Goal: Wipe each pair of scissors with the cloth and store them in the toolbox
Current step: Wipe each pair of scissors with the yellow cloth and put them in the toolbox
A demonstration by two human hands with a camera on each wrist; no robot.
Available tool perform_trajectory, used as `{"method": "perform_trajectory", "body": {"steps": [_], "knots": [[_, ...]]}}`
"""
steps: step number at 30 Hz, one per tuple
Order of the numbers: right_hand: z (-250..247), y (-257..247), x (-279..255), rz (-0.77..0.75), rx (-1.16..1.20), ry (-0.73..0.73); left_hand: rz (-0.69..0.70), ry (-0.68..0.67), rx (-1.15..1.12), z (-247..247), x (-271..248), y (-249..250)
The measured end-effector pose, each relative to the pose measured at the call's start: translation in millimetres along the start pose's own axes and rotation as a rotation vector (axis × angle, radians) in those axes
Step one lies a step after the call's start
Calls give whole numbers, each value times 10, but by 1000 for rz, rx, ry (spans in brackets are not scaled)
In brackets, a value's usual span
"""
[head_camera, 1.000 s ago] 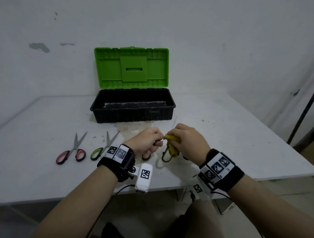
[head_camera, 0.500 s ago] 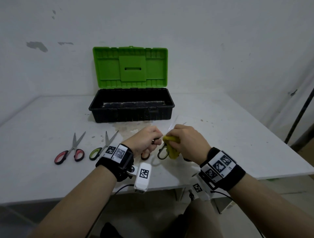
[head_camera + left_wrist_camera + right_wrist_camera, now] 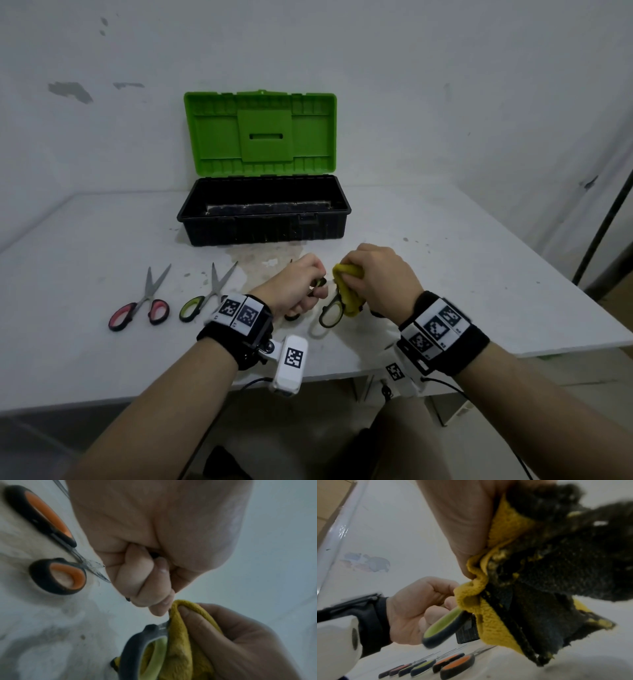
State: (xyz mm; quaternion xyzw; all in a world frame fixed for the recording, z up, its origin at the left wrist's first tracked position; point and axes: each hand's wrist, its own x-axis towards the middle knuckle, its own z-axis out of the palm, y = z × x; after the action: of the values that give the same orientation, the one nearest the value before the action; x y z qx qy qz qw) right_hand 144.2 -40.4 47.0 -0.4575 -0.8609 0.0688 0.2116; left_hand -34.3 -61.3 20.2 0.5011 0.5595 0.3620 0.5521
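Note:
My left hand (image 3: 299, 286) grips one handle of a green-and-black pair of scissors (image 3: 330, 313) just above the table, in front of the toolbox (image 3: 263, 231). My right hand (image 3: 378, 277) squeezes a yellow cloth (image 3: 347, 291) round the blades, which are hidden. In the left wrist view the cloth (image 3: 181, 642) is pinched right beside the free handle loop (image 3: 137, 649). The right wrist view shows the left hand (image 3: 412, 608) curled on the handle (image 3: 443, 626), with the cloth (image 3: 488, 622) yellow on one side and dark on the other. The black toolbox stands open with its green lid (image 3: 260, 132) upright.
Red-handled scissors (image 3: 144, 305) and green-handled scissors (image 3: 205, 298) lie on the white table (image 3: 479, 274) at the left. Orange-handled scissors (image 3: 56, 561) lie under my left hand. A stained patch (image 3: 260, 257) lies before the toolbox. A dark pole (image 3: 603, 226) stands at the right.
Half a second ago the blade tips stuck out beyond my right hand; now the cloth and hand cover them. Both hands have stayed in about the same spot.

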Motion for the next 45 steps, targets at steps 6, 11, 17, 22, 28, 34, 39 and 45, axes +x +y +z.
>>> {"method": "perform_trajectory", "body": {"steps": [6, 11, 17, 22, 28, 34, 39, 45], "knots": [[12, -61, -48, -55, 17, -2, 16, 0, -22, 24, 30, 19], [55, 24, -19, 33, 43, 28, 47, 5, -2, 19, 22, 45], [-64, 136, 11, 62, 47, 115, 8, 26, -41, -80, 70, -20], [74, 13, -28, -15, 83, 75, 42, 15, -22, 9, 40, 36], [-46, 323, 46, 157, 112, 182, 50, 3, 18, -66, 57, -49], [51, 66, -49, -31, 145, 150, 87, -1, 105, 3, 41, -17], [106, 167, 13, 57, 91, 132, 106, -6, 132, 18, 3, -22], [-12, 316, 25, 97, 137, 235, 95, 18, 90, -23, 23, -69]]}}
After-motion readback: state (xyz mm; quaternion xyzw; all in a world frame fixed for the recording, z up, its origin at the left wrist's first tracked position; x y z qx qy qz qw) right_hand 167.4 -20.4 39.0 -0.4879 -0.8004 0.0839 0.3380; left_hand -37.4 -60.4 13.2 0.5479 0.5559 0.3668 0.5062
